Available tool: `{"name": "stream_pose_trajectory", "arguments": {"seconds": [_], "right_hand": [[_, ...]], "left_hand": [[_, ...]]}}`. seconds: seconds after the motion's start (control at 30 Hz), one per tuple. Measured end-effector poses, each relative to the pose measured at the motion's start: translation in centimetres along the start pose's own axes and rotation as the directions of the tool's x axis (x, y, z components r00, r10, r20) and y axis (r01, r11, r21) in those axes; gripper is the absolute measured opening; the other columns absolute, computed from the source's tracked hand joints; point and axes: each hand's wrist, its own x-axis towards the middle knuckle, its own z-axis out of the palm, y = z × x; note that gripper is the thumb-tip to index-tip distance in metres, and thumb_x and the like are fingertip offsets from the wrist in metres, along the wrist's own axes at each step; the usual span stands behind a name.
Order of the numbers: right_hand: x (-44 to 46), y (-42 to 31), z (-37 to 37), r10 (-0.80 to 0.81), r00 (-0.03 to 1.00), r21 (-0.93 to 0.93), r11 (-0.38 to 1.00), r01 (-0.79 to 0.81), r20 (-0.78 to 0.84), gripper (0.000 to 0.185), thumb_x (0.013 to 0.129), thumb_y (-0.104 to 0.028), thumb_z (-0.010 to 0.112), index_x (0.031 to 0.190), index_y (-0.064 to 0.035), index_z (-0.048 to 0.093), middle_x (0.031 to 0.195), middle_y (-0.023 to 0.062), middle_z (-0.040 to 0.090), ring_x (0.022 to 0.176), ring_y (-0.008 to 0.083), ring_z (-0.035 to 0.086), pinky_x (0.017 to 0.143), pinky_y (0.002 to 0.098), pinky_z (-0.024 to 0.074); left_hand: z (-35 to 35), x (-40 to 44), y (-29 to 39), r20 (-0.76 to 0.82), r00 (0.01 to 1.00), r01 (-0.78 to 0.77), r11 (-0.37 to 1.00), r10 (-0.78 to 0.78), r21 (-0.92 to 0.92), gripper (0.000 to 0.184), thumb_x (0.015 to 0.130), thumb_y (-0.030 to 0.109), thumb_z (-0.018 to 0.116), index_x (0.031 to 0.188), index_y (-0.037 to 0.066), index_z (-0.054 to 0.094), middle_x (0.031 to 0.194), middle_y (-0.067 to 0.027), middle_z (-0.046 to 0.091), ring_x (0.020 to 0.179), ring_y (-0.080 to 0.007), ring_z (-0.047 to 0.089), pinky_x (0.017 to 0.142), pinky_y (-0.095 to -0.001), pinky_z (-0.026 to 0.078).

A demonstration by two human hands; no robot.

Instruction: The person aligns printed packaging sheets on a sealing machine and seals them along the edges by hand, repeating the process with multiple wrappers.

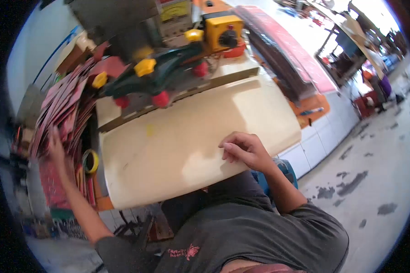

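My left hand (55, 148) is at the far left, over a stack of red sheets (73, 93). Motion smears it, but its fingers look stretched out along the sheets; whether it touches one I cannot tell. Above the near part of a cream work surface (168, 150) is my right hand (248, 150), fingers loosely curled and apart, with nothing visible in it. Behind the surface stands a machine with a dark green frame (168, 73), yellow knobs (145, 67) and red feet (161, 99). A metal bar (187, 93) runs across the surface's back.
A yellow tape roll (90, 161) sits beside the sheets. Right of the machine are a yellow box with a black dial (224, 32) and long plastic-wrapped pink strips (296, 54). A pen (311, 111) lies on the orange board's edge. Cluttered benches stand at the right.
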Motion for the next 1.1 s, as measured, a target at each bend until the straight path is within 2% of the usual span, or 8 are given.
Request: {"name": "stream_pose_trajectory", "arguments": {"seconds": [0.07,0.27,0.4,0.47,0.6,0.8,0.97,1.1], "right_hand": [[0.0,-0.4,-1.3,0.032,0.999,0.111,0.993,-0.034,0.018,0.021,0.103,-0.019,0.061,0.107,0.0004,0.068,0.08,0.0062,0.072,0.065,0.0095,0.065,0.06,0.0238,0.0517],[-1.9,-4.6,-5.7,-0.135,0.947,-0.104,0.989,0.109,-0.292,0.022,0.105,-0.02,0.058,0.109,-0.0004,0.067,0.079,0.0051,0.07,0.063,0.0078,0.062,0.055,0.0225,0.0482],[-3.0,-6.0,-10.9,-0.254,0.641,-0.116,0.961,0.251,-0.724,0.02,0.104,-0.025,0.059,0.101,-0.0053,0.061,0.074,0.0018,0.062,0.057,0.0073,0.055,0.048,0.0228,0.0434],[-4.0,-5.2,-14.9,-0.161,0.484,0.007,0.945,0.328,-0.86,0.026,0.102,-0.032,0.062,0.101,-0.0064,0.057,0.071,0.0007,0.058,0.056,0.0086,0.054,0.049,0.023,0.0426],[-4.7,-3.6,-20.7,0.0,0.495,0.218,0.897,0.383,-0.869,0.036,0.099,-0.041,0.065,0.103,-0.0066,0.056,0.074,0.001,0.059,0.058,0.0108,0.055,0.05,0.0228,0.0431],[-2.2,-4.9,-22.2,0.128,0.614,0.31,0.93,0.199,-0.779,0.044,0.095,-0.051,0.069,0.107,-0.0091,0.062,0.082,-0.0003,0.065,0.064,0.0112,0.06,0.052,0.0226,0.0432],[-0.8,-3.6,-24.1,0.072,0.612,0.176,0.978,0.112,-0.787,0.017,0.092,-0.025,0.068,0.098,-0.0094,0.063,0.082,-0.0002,0.065,0.063,0.0098,0.06,0.052,0.0245,0.0383],[-2.9,-4.8,-22.3,0.019,0.669,0.24,0.941,0.24,-0.743,0.017,0.092,-0.025,0.063,0.102,-0.0114,0.062,0.085,0.0012,0.066,0.067,0.0126,0.062,0.054,0.0255,0.0393]], "left_hand": [[-2.0,-0.3,-1.2,0.115,0.956,-0.291,0.93,0.271,0.223,0.057,0.109,0.039,0.047,0.154,0.005,0.043,0.159,-0.0126,0.043,0.144,-0.0239,0.042,0.118,-0.0348,0.03],[1.8,-14.8,6.3,-0.072,0.957,-0.281,0.959,0.282,0.029,0.045,0.111,0.025,0.044,0.148,0.001,0.049,0.152,-0.013,0.051,0.132,-0.0264,0.055,0.103,-0.0361,0.049],[3.3,-21.6,7.3,0.016,0.872,-0.483,0.854,0.49,0.191,0.043,0.111,0.022,0.041,0.14,-0.007,0.054,0.142,-0.0182,0.058,0.127,-0.029,0.059,0.104,-0.0395,0.048],[3.7,-24.2,5.0,0.007,0.917,-0.397,0.912,0.398,0.102,0.043,0.111,0.023,0.042,0.137,-0.009,0.056,0.138,-0.0197,0.061,0.125,-0.0286,0.059,0.105,-0.0397,0.047],[5.5,-28.3,3.7,0.099,0.984,-0.138,0.984,0.149,-0.11,0.043,0.109,0.024,0.047,0.132,-0.01,0.057,0.128,-0.0216,0.065,0.119,-0.0262,0.061,0.104,-0.0401,0.046],[6.8,-29.4,6.1,0.317,0.922,-0.208,0.975,0.222,-0.079,0.033,0.103,0.015,0.051,0.123,-0.007,0.065,0.107,-0.0194,0.072,0.102,-0.0273,0.068,0.095,-0.0393,0.05],[6.4,-29.7,7.4,0.295,0.928,-0.231,0.973,0.228,-0.025,0.027,0.099,0.009,0.055,0.117,-0.006,0.069,0.101,-0.0177,0.073,0.097,-0.0266,0.07,0.091,-0.0376,0.052],[5.8,-30.1,7.3,0.298,0.938,-0.165,0.984,0.177,-0.066,0.028,0.101,0.012,0.055,0.117,-0.006,0.069,0.102,-0.0159,0.073,0.098,-0.0238,0.069,0.094,-0.0372,0.05]]}}
